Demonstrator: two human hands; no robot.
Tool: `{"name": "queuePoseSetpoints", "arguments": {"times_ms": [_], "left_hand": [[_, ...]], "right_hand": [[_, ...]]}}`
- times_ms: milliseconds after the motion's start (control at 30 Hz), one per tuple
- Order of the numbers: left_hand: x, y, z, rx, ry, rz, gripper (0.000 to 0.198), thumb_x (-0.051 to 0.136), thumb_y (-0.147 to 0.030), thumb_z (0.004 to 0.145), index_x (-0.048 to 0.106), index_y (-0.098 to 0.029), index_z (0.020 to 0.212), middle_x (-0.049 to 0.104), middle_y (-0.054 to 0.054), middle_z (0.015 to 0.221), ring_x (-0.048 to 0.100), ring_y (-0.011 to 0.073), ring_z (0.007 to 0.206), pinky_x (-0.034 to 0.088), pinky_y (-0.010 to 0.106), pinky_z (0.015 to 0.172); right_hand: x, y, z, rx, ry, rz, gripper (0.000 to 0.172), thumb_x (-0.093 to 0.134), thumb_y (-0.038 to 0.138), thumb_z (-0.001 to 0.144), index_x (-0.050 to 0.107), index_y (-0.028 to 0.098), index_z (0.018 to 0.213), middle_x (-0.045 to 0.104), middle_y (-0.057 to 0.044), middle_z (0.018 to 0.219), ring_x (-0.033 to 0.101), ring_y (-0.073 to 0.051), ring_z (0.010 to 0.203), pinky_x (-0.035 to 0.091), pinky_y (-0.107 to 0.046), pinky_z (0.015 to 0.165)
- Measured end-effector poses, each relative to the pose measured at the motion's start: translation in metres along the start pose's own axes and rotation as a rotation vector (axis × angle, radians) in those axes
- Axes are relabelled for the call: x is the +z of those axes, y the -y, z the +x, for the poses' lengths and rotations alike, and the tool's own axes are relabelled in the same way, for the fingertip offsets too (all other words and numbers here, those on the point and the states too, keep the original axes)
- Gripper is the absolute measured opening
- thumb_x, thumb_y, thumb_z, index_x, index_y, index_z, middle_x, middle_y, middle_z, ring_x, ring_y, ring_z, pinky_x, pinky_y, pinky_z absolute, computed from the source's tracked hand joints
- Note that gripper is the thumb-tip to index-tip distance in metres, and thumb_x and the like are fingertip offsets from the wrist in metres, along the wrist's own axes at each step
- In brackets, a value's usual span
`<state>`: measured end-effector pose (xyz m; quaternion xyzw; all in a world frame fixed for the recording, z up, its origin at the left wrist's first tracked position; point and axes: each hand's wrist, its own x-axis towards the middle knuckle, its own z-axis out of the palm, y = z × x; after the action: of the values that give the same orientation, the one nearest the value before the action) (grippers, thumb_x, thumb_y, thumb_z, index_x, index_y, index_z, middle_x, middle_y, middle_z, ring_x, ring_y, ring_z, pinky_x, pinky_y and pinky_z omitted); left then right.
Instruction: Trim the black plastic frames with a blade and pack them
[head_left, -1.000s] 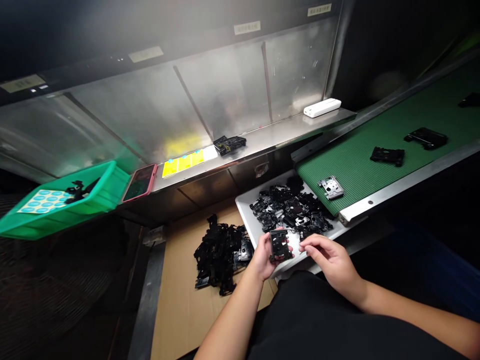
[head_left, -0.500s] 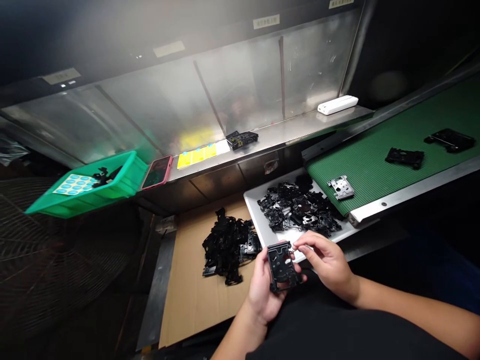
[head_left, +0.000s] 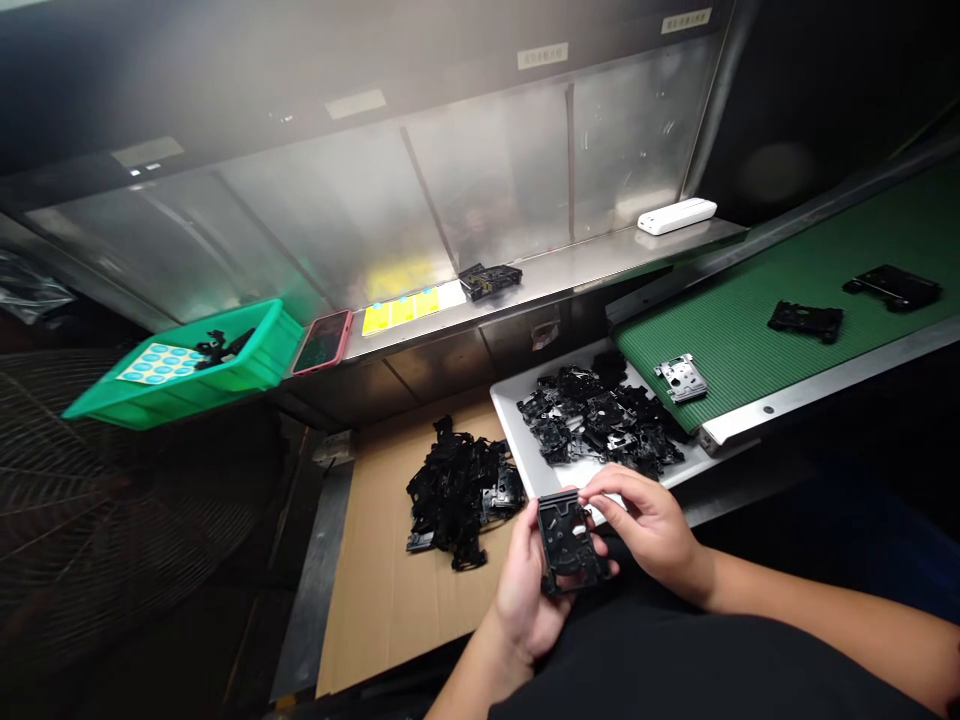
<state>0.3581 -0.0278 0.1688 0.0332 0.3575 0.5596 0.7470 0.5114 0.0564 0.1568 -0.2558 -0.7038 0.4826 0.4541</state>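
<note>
Left hand [head_left: 529,590]: fingers curled round a black plastic part [head_left: 566,548], thumb along its left edge, broad face tilted up toward the wearer. Right hand [head_left: 660,535]: thumb and forefinger pinched nearly together at the part's upper right corner; could not tell whether they gripped the corner or some small piece.

Judgement: the work at that corner called for a steady left hold, palm behind the frame, and a light pinch, since thin edges looked easy to bend or snap.

Beyond the hands: white tray [head_left: 504,420] with heaped parts [head_left: 600,415]; left of it, a dark pile [head_left: 457,500] on cardboard [head_left: 375,620]. Right, green belt [head_left: 720,335] carried a silvery part [head_left: 684,378] near its end.
</note>
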Motion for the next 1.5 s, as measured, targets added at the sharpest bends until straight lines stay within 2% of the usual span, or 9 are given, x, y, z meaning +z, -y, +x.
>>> {"name": "queuePoseSetpoints", "arguments": {"times_ms": [500,633,733,867,1033,1133,1233,1333,1500], "left_hand": [[-0.008,0.005,0.003,-0.006,-0.081,0.028,0.047,0.055,-0.054,0.093,0.064,-0.019,0.123,0.075,0.008,0.087,0.073,0.0233,0.081,0.059,0.037,0.079],[-0.017,0.006,0.008,0.154,-0.133,0.232,0.047,0.059,-0.052,0.091,0.062,-0.019,0.125,0.075,0.009,0.091,0.073,0.0233,0.083,0.058,0.038,0.082],[-0.040,-0.010,0.015,0.370,-0.289,0.483,0.046,0.073,-0.044,0.083,0.061,-0.019,0.121,0.075,0.008,0.096,0.074,0.0224,0.085,0.058,0.039,0.084],[-0.100,-0.065,0.024,0.555,-0.596,0.569,0.040,0.069,-0.045,0.086,0.059,-0.020,0.116,0.074,0.009,0.109,0.072,0.0207,0.098,0.056,0.038,0.093],[-0.173,-0.132,0.033,0.520,-0.996,0.753,0.033,0.056,-0.040,0.096,0.062,-0.015,0.117,0.069,0.010,0.113,0.068,0.0206,0.099,0.057,0.042,0.090],[-0.194,-0.141,0.037,0.504,-1.255,0.939,0.043,0.064,-0.041,0.091,0.058,-0.018,0.127,0.059,0.011,0.134,0.058,0.0283,0.120,0.049,0.054,0.102],[-0.196,-0.130,0.042,0.592,-1.429,1.144,0.066,0.064,-0.042,0.088,0.039,-0.019,0.145,0.030,0.019,0.157,0.028,0.0436,0.145,0.028,0.070,0.112],[-0.179,-0.110,0.059,0.714,-1.256,1.435,0.058,0.049,-0.038,0.095,0.036,-0.015,0.146,0.025,0.024,0.158,0.018,0.0433,0.149,0.022,0.068,0.115],[-0.131,-0.065,0.134,0.631,-0.476,1.891,0.026,0.056,-0.037,0.096,0.065,-0.021,0.114,0.064,0.009,0.126,0.059,0.0243,0.118,0.046,0.048,0.105]], "right_hand": [[0.003,-0.014,0.000,-0.208,0.143,-0.172,0.021,0.059,0.012,0.096,0.072,0.024,0.106,0.072,-0.005,0.087,0.065,-0.021,0.083,0.054,-0.037,0.078],[0.006,-0.015,0.000,-0.210,0.154,-0.157,0.024,0.059,0.012,0.096,0.072,0.026,0.110,0.073,-0.005,0.086,0.066,-0.022,0.084,0.054,-0.039,0.079],[0.005,-0.016,0.001,-0.239,0.101,-0.085,0.030,0.058,0.008,0.096,0.071,0.028,0.115,0.075,-0.005,0.094,0.068,-0.022,0.087,0.053,-0.040,0.083],[0.000,-0.019,0.003,-0.190,0.045,-0.056,0.027,0.060,0.009,0.095,0.072,0.028,0.112,0.074,-0.006,0.098,0.068,-0.022,0.091,0.054,-0.040,0.085],[-0.006,-0.025,0.003,-0.071,0.014,-0.065,0.018,0.061,0.016,0.097,0.075,0.024,0.104,0.074,-0.007,0.095,0.069,-0.021,0.090,0.057,-0.036,0.082],[-0.010,-0.025,0.004,-0.023,-0.018,-0.090,0.015,0.060,0.020,0.098,0.075,0.023,0.102,0.074,-0.008,0.094,0.070,-0.022,0.090,0.058,-0.035,0.081],[-0.016,-0.026,0.005,0.000,-0.032,-0.114,0.015,0.060,0.023,0.098,0.075,0.022,0.100,0.074,-0.008,0.093,0.070,-0.022,0.089,0.059,-0.034,0.080],[-0.024,-0.029,0.006,0.030,-0.064,-0.127,0.014,0.060,0.023,0.098,0.075,0.023,0.100,0.074,-0.007,0.095,0.070,-0.021,0.090,0.058,-0.033,0.080],[-0.032,-0.033,0.006,0.075,-0.105,-0.147,0.014,0.060,0.023,0.098,0.074,0.023,0.100,0.073,-0.006,0.095,0.070,-0.021,0.090,0.058,-0.032,0.081]]}}
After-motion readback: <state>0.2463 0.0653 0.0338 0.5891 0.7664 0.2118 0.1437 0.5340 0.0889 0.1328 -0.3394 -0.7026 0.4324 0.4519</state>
